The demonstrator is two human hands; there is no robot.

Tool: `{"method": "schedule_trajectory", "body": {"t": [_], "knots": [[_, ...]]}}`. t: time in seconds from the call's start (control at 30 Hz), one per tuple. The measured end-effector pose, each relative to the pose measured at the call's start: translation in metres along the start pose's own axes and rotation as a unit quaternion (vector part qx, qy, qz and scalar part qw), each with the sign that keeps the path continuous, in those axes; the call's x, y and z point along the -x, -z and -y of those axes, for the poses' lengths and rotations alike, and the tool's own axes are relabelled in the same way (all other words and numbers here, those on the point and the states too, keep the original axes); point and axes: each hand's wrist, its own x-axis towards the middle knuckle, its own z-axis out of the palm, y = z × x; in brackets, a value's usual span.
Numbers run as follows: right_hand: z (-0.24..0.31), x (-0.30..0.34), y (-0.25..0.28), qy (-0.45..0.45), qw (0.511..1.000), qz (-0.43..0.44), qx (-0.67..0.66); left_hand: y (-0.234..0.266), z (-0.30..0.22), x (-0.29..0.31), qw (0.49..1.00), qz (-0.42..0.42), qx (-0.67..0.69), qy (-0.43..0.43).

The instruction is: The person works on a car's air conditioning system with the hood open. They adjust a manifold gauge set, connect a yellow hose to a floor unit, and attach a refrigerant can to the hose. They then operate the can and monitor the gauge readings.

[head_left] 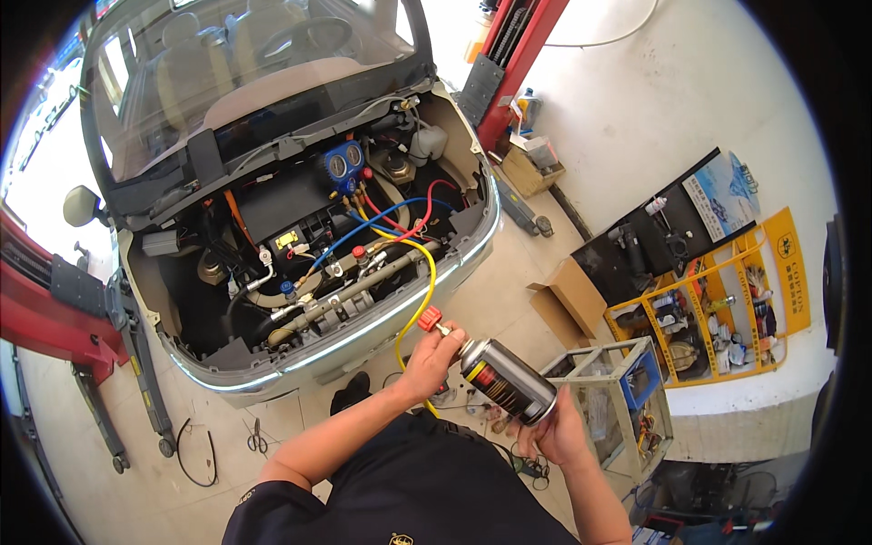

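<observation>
- The car [291, 204] stands with its front bay open; the can is worked outside its front edge, and keeping the metal clear of that edge looks wise.
- The yellow hose [429, 282] runs from the gauge set, over the front edge, then behind the left forearm. Whether it joins the can's fitting cannot be told; it would be best kept slack and free of kinks.
- The gauge set [344, 163], blue with two dials, sits in the bay, its hoses drooping below. Any pull on the yellow line could tug it, so small wrist movements should serve better than broad ones.
- The dark can [509, 381] is held in front of the body, tilted, top toward the car. Holding its body still while the top is handled should spare the joint from side load.
- The right hand [556, 427] is partly open, cupped at the can's base; a steady, square support there seems right.
- The left hand [433, 363] is closed, fingers pinched round the metal neck; firm, even pressure should suffice.
- The red knob [430, 318] tops that neck, just beyond the fingertips, best turned gently, without forcing.
</observation>
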Motion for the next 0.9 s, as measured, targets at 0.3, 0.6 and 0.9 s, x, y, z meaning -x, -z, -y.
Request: {"method": "schedule_trajectory", "body": {"t": [0.3, 0.6, 0.9], "knots": [[0.002, 0.002, -0.002, -0.023, 0.998, 0.019, -0.054, -0.008, -0.005, 0.002, 0.997, -0.024, -0.068, -0.017], [-0.019, 0.016, -0.018, 0.15, 0.983, -0.103, 0.036, -0.017, -0.006, 0.003, 0.985, 0.005, -0.159, -0.065], [-0.008, 0.025, -0.018, 0.426, 0.744, -0.212, 0.47, -0.037, 0.009, -0.003, 0.986, -0.02, -0.167, -0.009]]}}
